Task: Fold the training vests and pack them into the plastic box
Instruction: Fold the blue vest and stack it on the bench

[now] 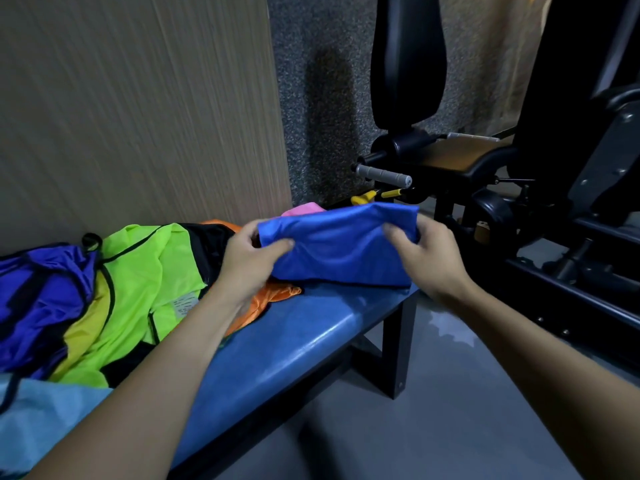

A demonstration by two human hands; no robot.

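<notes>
Folded blue vest (341, 247) held over the far end of the blue padded desk (294, 341), its lower edge touching or just above the desk top, can't tell which. Left hand (247, 261) grips the vest's left end, thumb on top, fingers curled under the fabric. Right hand (427, 258) grips the right end, thumb pressed on the front, fingers wrapped behind. Both grips clamped on the same vest, cloth bunched between them.

Just under and left of the blue vest: orange vest (273, 296), crumpled, partly under the left wrist. Pink vest (301, 209) peeks out behind the blue one, at the wall side. Further left on the desk: neon green vest (145, 271) with black trim and a white label, spread out loose. Yellow fabric (83, 334) under its edge. Purple vest (41, 289) at the far left, piled up, black drawstring loop above it. Light blue cloth (45, 410) at the near left corner, touching the left forearm.

Wood-grain wall panel (138, 116) behind the desk. Speckled grey wall (311, 98) to its right. Black gym machine (519, 168) right of the desk, with a grey handle (382, 174) and a yellow lever (375, 195) pointing this way. Grey floor (415, 427) below. The plastic box doesn't show.
</notes>
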